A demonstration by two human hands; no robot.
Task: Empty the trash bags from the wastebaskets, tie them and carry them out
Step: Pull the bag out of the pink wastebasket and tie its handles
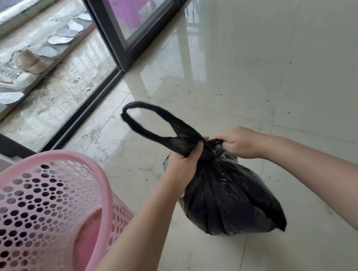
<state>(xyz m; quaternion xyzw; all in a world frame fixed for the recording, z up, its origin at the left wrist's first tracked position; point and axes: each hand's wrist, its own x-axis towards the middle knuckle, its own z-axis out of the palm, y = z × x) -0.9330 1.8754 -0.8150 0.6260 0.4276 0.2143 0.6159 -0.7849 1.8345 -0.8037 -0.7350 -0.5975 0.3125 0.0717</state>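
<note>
Trash bag (225, 198) between both hands (185, 164)

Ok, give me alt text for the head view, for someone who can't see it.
Two bare hands, left hand and right hand, grip the gathered neck of a full black trash bag on a glossy tiled floor, one handle loop sticking up. An unlined pink perforated wastebasket stands at left, near a sliding glass door.

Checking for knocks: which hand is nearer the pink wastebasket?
Left. The left hand grips the bag's neck just beside the pink wastebasket; the right hand is beyond the bag.
</note>
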